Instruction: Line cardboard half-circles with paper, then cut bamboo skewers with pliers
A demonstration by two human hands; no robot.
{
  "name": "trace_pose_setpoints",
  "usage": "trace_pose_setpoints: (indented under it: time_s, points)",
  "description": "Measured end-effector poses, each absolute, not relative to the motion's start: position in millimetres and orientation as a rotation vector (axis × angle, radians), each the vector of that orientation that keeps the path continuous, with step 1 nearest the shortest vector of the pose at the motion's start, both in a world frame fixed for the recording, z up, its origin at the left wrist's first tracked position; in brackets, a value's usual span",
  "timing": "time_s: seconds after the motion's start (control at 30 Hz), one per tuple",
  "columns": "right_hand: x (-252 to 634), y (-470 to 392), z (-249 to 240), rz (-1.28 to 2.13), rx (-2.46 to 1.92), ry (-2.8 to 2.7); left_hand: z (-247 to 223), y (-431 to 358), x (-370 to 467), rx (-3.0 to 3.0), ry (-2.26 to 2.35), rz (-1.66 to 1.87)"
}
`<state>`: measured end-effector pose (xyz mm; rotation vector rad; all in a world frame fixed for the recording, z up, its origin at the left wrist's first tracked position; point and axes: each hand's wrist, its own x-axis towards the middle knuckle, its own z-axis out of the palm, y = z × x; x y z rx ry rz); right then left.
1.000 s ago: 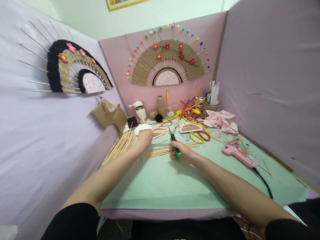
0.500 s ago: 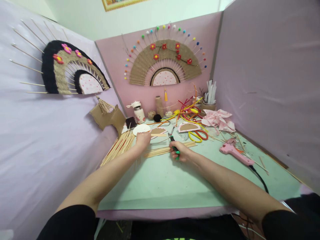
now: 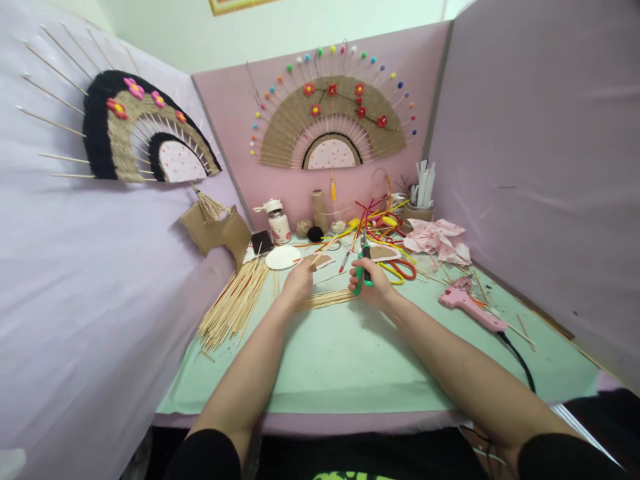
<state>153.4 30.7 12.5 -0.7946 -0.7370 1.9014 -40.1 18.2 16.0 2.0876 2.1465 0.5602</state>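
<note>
Right hand (image 3: 373,288) is wrapped tight around the green-handled cutters (image 3: 363,268), held nearly upright with the tip up at 12 o'clock, just above the counter (image 3: 325,360). Left hand (image 3: 300,280) sits at 9 o'clock of it, fingers pinched on a thin bamboo stick (image 3: 327,248) that slants up toward the cutters. Right under both hands lies a row of short sticks (image 3: 325,300), and the big loose pile of bamboo skewers (image 3: 235,303) fans out at 8 o'clock.

Containers are all at the back: a brown cup (image 3: 419,213) stuffed with white glue sticks (image 3: 424,185) at 1 o'clock, and a small white jar with a lid (image 3: 279,223) at 11 o'clock; can't see what's inside that one.

Compared with a second ago, the cutters came up from lying low and angled to upright, and the left hand moved off the white paper disc (image 3: 283,257) toward the middle. Pink glue gun (image 3: 467,307) hasn't budged.
</note>
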Motion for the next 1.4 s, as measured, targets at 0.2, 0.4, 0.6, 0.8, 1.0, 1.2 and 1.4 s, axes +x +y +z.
trace_pose_setpoints:
  time_s: [0.2, 0.4, 0.6, 0.8, 1.0, 1.2, 1.4]
  points:
    - [159, 33, 19, 1.86, -0.732, -0.656, 12, 8, -49, 2.159, 2.139, 0.28]
    - [159, 31, 19, 1.867, -0.71, -0.666, 1, 12, -58, 2.252, 1.82, 0.209]
    - [158, 27, 22, 1.855, -0.706, -0.688, -2, 13, -59, 2.202, 1.857, 0.157]
    - [160, 24, 25, 1.868, -0.58, -0.685, 2, 12, -69, 2.128, 2.013, 0.268]
    - [158, 26, 22, 1.873, -0.6, -0.703, 9, 21, -78, 1.892, 2.014, 0.838]
    - [154, 24, 17, 1.911, -0.604, -0.698, 11, 25, -74, 1.329, 1.558, 1.436]
    - [151, 21, 15, 1.933, -0.596, -0.714, -2, 26, -62, 0.98, 1.031, 1.583]
